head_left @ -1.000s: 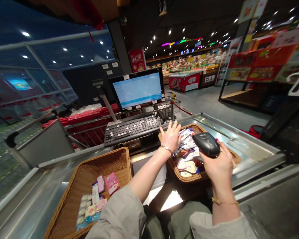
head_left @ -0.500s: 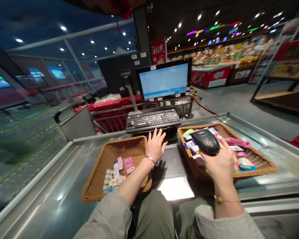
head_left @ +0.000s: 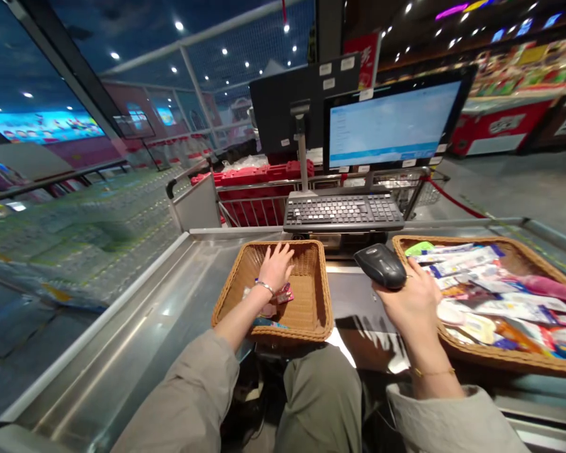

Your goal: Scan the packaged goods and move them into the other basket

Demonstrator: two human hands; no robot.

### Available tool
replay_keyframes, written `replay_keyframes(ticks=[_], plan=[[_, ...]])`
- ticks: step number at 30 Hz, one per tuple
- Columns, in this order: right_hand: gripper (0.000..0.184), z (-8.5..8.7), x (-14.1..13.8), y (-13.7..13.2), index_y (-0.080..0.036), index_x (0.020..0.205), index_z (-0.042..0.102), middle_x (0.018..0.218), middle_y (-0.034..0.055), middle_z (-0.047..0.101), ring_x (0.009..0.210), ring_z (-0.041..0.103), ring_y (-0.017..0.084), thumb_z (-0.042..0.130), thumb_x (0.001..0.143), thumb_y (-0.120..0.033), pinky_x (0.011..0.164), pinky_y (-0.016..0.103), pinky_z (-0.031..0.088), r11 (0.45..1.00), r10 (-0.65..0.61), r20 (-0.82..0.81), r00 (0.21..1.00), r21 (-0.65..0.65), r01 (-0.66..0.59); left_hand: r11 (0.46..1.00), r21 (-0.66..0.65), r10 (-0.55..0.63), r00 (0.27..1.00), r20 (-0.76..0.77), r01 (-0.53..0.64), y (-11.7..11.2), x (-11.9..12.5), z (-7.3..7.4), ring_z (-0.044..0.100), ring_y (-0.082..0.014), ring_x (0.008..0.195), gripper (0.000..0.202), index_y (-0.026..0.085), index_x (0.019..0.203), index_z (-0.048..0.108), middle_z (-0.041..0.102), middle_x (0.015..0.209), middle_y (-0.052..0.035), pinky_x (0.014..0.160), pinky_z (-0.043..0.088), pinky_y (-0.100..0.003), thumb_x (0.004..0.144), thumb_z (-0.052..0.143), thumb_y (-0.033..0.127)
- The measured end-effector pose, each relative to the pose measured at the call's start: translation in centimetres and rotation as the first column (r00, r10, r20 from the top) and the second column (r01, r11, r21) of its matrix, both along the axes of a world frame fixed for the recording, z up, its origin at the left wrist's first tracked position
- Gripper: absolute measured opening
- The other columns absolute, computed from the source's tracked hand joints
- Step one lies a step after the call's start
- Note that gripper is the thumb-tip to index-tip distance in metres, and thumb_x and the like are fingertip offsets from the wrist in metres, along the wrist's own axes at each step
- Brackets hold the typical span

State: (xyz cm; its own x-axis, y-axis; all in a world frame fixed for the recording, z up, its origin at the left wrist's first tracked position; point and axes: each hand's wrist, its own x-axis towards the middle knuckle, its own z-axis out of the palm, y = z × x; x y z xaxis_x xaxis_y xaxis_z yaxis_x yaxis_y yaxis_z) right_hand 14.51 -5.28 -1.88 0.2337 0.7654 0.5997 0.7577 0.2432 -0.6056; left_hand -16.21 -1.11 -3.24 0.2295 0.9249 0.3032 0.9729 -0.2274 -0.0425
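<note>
My left hand (head_left: 276,267) hovers inside the left wicker basket (head_left: 317,314), fingers spread, above a few small pink packets (head_left: 285,293) lying on its bottom. My right hand (head_left: 408,302) is closed around a black handheld barcode scanner (head_left: 380,265), held up between the two baskets. The right wicker basket (head_left: 495,357) beside it is filled with several small packaged goods (head_left: 481,296).
A black keyboard (head_left: 343,211) and a lit monitor (head_left: 392,124) stand behind the baskets on a steel checkout counter (head_left: 136,327). Red shopping carts (head_left: 259,189) sit behind the counter. A scanner plate lies between the baskets. Store shelves and a freezer are far right.
My left hand has moved from the right basket, past the keyboard front, into the left basket. The view has swung left. The right hand keeps the scanner raised.
</note>
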Motion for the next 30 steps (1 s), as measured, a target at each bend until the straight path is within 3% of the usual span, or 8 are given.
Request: replay_keyframes(ticks=[9, 12, 16, 18, 21, 23, 26, 30], plan=[[0.035, -1.2, -2.5, 0.5, -0.022, 0.093, 0.071, 0.109, 0.0111, 0.075, 0.131, 0.054, 0.033, 0.055, 0.071, -0.045, 0.11, 0.056, 0.034, 0.998, 0.04, 0.011, 0.999, -0.048, -0.04, 0.937, -0.317, 0.092, 0.979, -0.181, -0.147, -0.1, -4.3, -0.9, 0.029, -0.03, 0.152, 0.048, 0.018, 0.143, 0.052, 0.041, 0.16, -0.0125, 0.126, 0.018, -0.055, 0.096, 0.055, 0.029], [0.036, -1.5, -2.9, 0.6, -0.023, 0.095, 0.071, 0.111, 0.0107, 0.075, 0.131, 0.054, 0.032, 0.056, 0.07, -0.045, 0.11, 0.056, 0.035, 0.996, 0.054, 0.019, 0.998, -0.066, -0.052, 0.884, -0.42, 0.13, 0.971, -0.203, -0.206, -0.5, -3.9, -1.9, 0.047, -0.0318, 0.14, 0.037, 0.015, 0.127, 0.064, 0.056, 0.146, -0.0175, 0.12, 0.032, -0.053, 0.095, 0.06, 0.033], [0.037, -1.7, -3.3, 0.8, -0.023, 0.095, 0.071, 0.111, 0.0103, 0.075, 0.13, 0.055, 0.033, 0.056, 0.069, -0.044, 0.11, 0.057, 0.035, 0.995, 0.058, 0.021, 0.998, -0.082, -0.056, 0.753, -0.588, 0.192, 0.953, -0.235, -0.296, -0.4, -1.9, -4.0, 0.069, -0.0285, 0.106, 0.036, 0.009, 0.11, 0.07, 0.071, 0.114, -0.0188, 0.094, 0.056, -0.045, 0.095, 0.063, 0.041], [0.036, -1.8, -3.5, 0.9, -0.023, 0.094, 0.071, 0.109, 0.0101, 0.076, 0.13, 0.055, 0.033, 0.057, 0.069, -0.044, 0.109, 0.057, 0.035, 0.995, 0.065, 0.018, 0.998, -0.076, -0.064, 0.701, -0.643, 0.195, 0.95, -0.244, -0.309, 0.0, -0.5, -5.1, 0.067, -0.0235, 0.107, 0.038, 0.014, 0.119, 0.065, 0.069, 0.121, -0.0108, 0.094, 0.056, -0.047, 0.097, 0.062, 0.045], [0.036, -1.9, -3.4, 0.9, -0.023, 0.094, 0.071, 0.108, 0.0104, 0.075, 0.13, 0.055, 0.033, 0.057, 0.069, -0.043, 0.109, 0.057, 0.037, 0.994, 0.083, 0.016, 0.996, -0.071, -0.082, 0.665, -0.676, 0.205, 0.948, -0.245, -0.318, 0.6, 1.2, -6.4, 0.063, -0.0367, 0.122, 0.053, 0.007, 0.122, 0.067, 0.067, 0.128, -0.0238, 0.102, 0.051, -0.049, 0.088, 0.071, 0.047], [0.036, -2.0, -3.2, 0.8, -0.023, 0.095, 0.071, 0.11, 0.011, 0.075, 0.129, 0.055, 0.034, 0.057, 0.069, -0.043, 0.108, 0.057, 0.037, 0.993, 0.085, 0.021, 0.996, -0.084, -0.083, 0.662, -0.672, 0.221, 0.943, -0.247, -0.331, 0.6, 1.8, -7.1, 0.051, -0.0433, 0.135, 0.072, 0.004, 0.136, 0.058, 0.055, 0.143, -0.0297, 0.111, 0.042, -0.053, 0.085, 0.071, 0.053], [0.035, -2.1, -2.6, 0.9, -0.023, 0.095, 0.07, 0.11, 0.0113, 0.074, 0.128, 0.056, 0.034, 0.057, 0.069, -0.043, 0.107, 0.057, 0.039, 0.991, 0.082, 0.029, 0.996, -0.11, -0.078, 0.643, -0.697, 0.214, 0.948, -0.235, -0.318, -0.2, 1.9, -7.7, 0.038, -0.0449, 0.144, 0.092, 0.008, 0.151, 0.042, 0.04, 0.155, -0.03, 0.118, 0.032, -0.057, 0.083, 0.069, 0.062], [0.034, -2.1, -2.2, 1.0, -0.022, 0.092, 0.069, 0.108, 0.0115, 0.075, 0.128, 0.056, 0.034, 0.056, 0.069, -0.044, 0.107, 0.055, 0.039, 0.989, 0.084, 0.013, 0.996, -0.123, -0.081, 0.624, -0.744, 0.142, 0.97, -0.195, -0.241, -1.3, 1.4, -8.0, 0.032, -0.0424, 0.148, 0.092, 0.015, 0.154, 0.039, 0.034, 0.159, -0.0269, 0.119, 0.027, -0.058, 0.082, 0.067, 0.065]])
